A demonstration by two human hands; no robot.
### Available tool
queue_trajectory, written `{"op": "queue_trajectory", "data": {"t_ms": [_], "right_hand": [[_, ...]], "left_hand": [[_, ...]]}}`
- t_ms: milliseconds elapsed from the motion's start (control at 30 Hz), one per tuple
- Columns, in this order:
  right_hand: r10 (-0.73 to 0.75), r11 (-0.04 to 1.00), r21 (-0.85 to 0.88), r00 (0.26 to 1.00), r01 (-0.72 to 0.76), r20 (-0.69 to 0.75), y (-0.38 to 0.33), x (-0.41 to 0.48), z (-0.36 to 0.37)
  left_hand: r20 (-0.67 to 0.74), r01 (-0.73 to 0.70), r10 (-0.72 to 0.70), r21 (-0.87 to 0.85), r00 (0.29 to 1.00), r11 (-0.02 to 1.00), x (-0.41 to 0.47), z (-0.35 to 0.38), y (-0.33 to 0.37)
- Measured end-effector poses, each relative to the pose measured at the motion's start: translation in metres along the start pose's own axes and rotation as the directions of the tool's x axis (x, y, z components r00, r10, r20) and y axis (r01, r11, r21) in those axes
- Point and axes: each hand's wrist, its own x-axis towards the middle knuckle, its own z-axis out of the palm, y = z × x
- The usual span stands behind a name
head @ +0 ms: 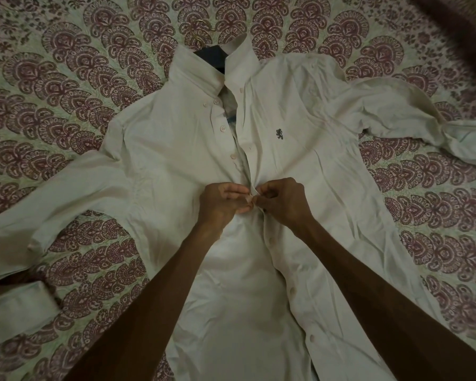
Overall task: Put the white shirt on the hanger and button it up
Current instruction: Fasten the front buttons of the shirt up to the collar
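White shirt (327, 188) lies flat, front up, on the patterned bedspread (66, 64), filling the centre of the frame. Collar is at top centre, with a dark hanger (212, 57) inside it. The hanger's gold hook (201, 26) pokes out above.

Left hand (221, 203) and right hand (285, 202) meet mid-frame on the shirt's front opening. Left fingers (231, 192) are curled and pinch the left front edge. Right fingers (267, 195) are curled and pinch the right edge, with a small fold of cloth between the tips. Both sets of fingertips are touching. Can't tell if a button is in the pinch.

Above the hands the front gapes and its buttons (222, 128) are undone. Below the hands the front is closed. Sleeves spread to the left and the upper right.
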Motion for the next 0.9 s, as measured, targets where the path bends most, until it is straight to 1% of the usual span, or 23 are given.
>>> {"op": "queue_trajectory", "data": {"t_ms": [133, 233, 333, 400, 467, 567, 633, 667, 733, 800, 900], "right_hand": [[0.108, 0.977, 0.171, 0.989, -0.124, 0.098, -0.001, 0.0, -0.008], [0.143, 0.953, 0.245, 0.978, -0.177, 0.148, -0.001, 0.0, -0.012], [0.153, 0.94, 0.274, 0.971, -0.2, 0.184, -0.002, -0.002, -0.015], [0.152, 0.951, 0.24, 0.969, -0.197, 0.192, -0.002, 0.0, -0.016], [0.13, 0.98, 0.125, 0.977, -0.152, 0.172, -0.004, 0.004, -0.014], [0.051, 0.998, -0.039, 0.987, -0.046, 0.151, -0.009, 0.008, -0.011], [0.046, 0.997, -0.066, 0.985, -0.035, 0.168, -0.01, 0.009, -0.012], [0.051, 0.998, -0.045, 0.982, -0.043, 0.182, -0.008, 0.008, -0.013], [0.085, 0.993, 0.061, 0.975, -0.1, 0.203, -0.003, 0.005, -0.014], [0.131, 0.966, 0.192, 0.966, -0.175, 0.221, 0.002, 0.001, -0.016], [0.128, 0.917, 0.342, 0.962, -0.208, 0.241, 0.006, -0.004, -0.016]], "left_hand": [[-0.075, 0.011, -0.011, 0.005, 0.997, 1.0, -0.002, 0.006, -0.001], [-0.096, 0.024, -0.027, -0.04, 0.995, 0.999, -0.004, 0.008, 0.0], [-0.103, 0.032, -0.036, -0.038, 0.994, 0.999, -0.004, 0.008, 0.001], [-0.105, 0.037, -0.04, -0.03, 0.994, 0.999, -0.005, 0.009, 0.002], [-0.115, 0.033, -0.035, -0.022, 0.993, 0.999, -0.006, 0.01, 0.001], [-0.133, 0.021, -0.024, -0.024, 0.991, 1.0, -0.009, 0.011, 0.001], [-0.147, 0.012, -0.013, -0.012, 0.989, 1.0, -0.01, 0.012, 0.0], [-0.151, 0.009, -0.01, -0.004, 0.989, 1.0, -0.01, 0.013, 0.0], [-0.155, 0.011, -0.008, 0.016, 0.988, 1.0, -0.009, 0.014, 0.001], [-0.141, 0.003, 0.005, 0.059, 0.99, 0.998, -0.008, 0.013, 0.002], [-0.126, -0.02, 0.038, 0.142, 0.991, 0.99, -0.006, 0.013, 0.004]]}}
